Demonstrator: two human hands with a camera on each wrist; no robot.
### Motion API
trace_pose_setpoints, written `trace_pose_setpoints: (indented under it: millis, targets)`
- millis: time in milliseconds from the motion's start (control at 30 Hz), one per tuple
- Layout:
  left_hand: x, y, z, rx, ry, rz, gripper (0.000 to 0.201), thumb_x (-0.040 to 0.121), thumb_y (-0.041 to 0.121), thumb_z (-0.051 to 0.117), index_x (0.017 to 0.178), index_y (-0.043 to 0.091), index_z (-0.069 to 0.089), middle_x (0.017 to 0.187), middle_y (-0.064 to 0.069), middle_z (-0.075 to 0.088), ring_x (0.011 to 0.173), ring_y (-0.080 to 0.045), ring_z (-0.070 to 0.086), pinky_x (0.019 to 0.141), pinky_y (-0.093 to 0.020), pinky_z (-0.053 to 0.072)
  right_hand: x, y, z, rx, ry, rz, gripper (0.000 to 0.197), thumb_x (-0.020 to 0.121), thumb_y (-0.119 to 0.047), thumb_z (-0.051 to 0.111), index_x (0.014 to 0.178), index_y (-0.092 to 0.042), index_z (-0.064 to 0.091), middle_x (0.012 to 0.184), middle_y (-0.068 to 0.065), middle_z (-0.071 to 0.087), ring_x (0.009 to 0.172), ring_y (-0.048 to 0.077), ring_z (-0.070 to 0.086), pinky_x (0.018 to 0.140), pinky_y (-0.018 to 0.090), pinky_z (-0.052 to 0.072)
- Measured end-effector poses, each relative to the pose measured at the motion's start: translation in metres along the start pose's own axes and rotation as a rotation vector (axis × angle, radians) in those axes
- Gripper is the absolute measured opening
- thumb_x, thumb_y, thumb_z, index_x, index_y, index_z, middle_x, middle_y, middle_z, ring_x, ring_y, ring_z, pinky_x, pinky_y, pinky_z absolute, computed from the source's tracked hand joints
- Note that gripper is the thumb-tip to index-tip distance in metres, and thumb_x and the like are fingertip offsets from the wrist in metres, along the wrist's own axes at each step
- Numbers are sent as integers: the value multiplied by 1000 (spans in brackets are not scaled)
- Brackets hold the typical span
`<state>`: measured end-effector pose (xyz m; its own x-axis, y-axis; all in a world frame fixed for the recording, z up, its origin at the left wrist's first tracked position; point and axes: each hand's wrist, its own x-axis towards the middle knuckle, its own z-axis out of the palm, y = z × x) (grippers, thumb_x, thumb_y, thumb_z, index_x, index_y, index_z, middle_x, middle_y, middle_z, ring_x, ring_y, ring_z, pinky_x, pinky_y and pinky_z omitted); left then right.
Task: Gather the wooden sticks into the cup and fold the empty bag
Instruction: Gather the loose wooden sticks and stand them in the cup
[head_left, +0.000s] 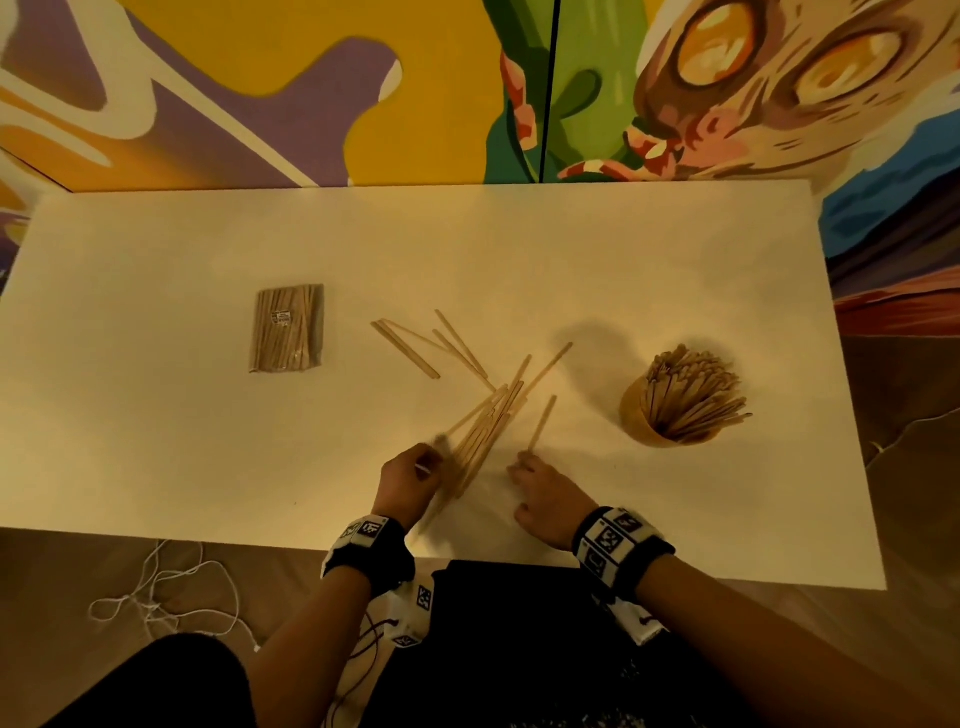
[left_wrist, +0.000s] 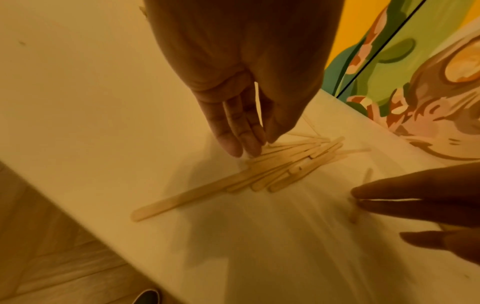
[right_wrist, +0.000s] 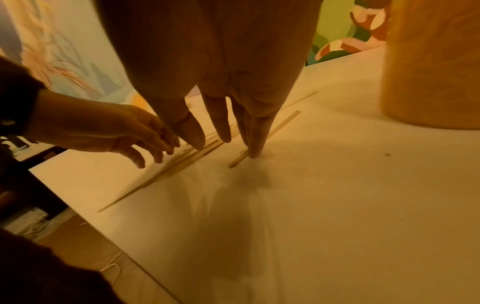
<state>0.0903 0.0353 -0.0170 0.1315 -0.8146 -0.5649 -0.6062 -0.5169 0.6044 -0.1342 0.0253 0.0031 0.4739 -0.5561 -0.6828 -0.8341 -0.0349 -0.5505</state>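
In the right wrist view the cup (right_wrist: 431, 63) is cut off by the top and right edges. The right hand (left_wrist: 420, 207) is cut off at the right edge of the left wrist view. Near the table's front edge, the clear bag (head_left: 483, 514) is too faint to see well. The pile of sticks (head_left: 478, 436) is blurry beside the left hand (head_left: 408, 480).

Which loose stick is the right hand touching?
The lone stick lying apart, between the fanned pile and the cup; the right hand fingers press its near end.

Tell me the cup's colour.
The cup is light tan, wood-like, under warm light; the head view shows it best.
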Motion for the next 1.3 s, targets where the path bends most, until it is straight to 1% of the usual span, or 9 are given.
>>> trace_pose_setpoints:
  millis: [167, 300, 367, 500, 633, 767, 967, 1167, 1300]
  targets:
    - [16, 11, -27, 47, 24, 49, 17, 88, 2, 55, 91, 16, 65, 86, -6, 66, 72, -21, 65, 67, -24, 48, 12, -23, 1, 106, -5, -174, 51, 83, -14, 57, 133, -9, 54, 132, 10, 54, 119, 27, 52, 103, 37, 43]
    - [52, 21, -54, 216, 13, 173, 18, 88, 4, 56, 97, 16, 65, 96, -5, 66, 77, -19, 61, 74, -31, 50, 12, -5, -9, 401, 168, 23, 17, 89, -17, 55, 92, -10, 70, 92, 8, 71, 88, 27, 66, 79, 35, 51]
    - [73, 28, -66, 339, 1, 274, 25, 85, 3, 56, 105, 14, 64, 104, -6, 64, 85, -22, 61, 79, -40, 52, 9, 20, -12, 496, 191, 236, 34, 94, -29, 55, 78, -1, 67, 74, 14, 70, 67, 30, 66, 69, 41, 55]
    - [118, 55, -85, 638, -71, 430, 62, 80, 1, 58, 138, 19, 46, 144, -7, 40, 127, -29, 43, 87, -42, 51, -9, 55, -3, 741, 196, 544, 68, 98, -52, 40, 68, 2, 69, 59, 16, 70, 49, 26, 65, 53, 30, 53]
    - [150, 87, -78, 1042, -232, 717, 88, 78, 6, 66, 152, 23, 22, 158, -7, 19, 140, -31, 24, 101, -46, 37, -7, 59, 1, 843, 242, 651, 94, 94, -68, 21, 68, 7, 71, 60, 20, 70, 50, 31, 68, 53, 30, 54]
    - [173, 100, -67, 1329, -355, 823, 99, 77, 24, 77, 154, 27, 15, 160, -8, 13, 143, -31, 20, 104, -44, 32, -2, 54, -4, 823, 244, 682, 96, 92, -71, 19, 68, 7, 70, 56, 19, 68, 47, 30, 67, 51, 26, 50]
    - [188, 93, -95, 1266, -414, 815, 82, 74, 18, 73, 146, 23, 34, 146, -9, 30, 125, -31, 39, 86, -39, 42, -4, 51, -2, 829, 294, 703, 96, 91, -73, 21, 64, 5, 70, 55, 19, 68, 50, 32, 68, 58, 29, 52]
    - [176, 41, -114, 843, -257, 675, 38, 91, 11, 58, 128, 8, 53, 125, -16, 50, 108, -37, 53, 76, -46, 49, -9, 46, -4, 849, 352, 668, 74, 94, -67, 29, 77, -4, 64, 52, 17, 66, 41, 29, 62, 51, 30, 52]
    - [139, 22, -91, 663, -152, 601, 17, 92, 15, 57, 107, 8, 59, 102, -14, 56, 85, -36, 57, 66, -41, 46, -8, 45, -1, 834, 359, 689, 78, 91, -70, 31, 74, -1, 65, 53, 18, 66, 43, 31, 63, 55, 35, 56]
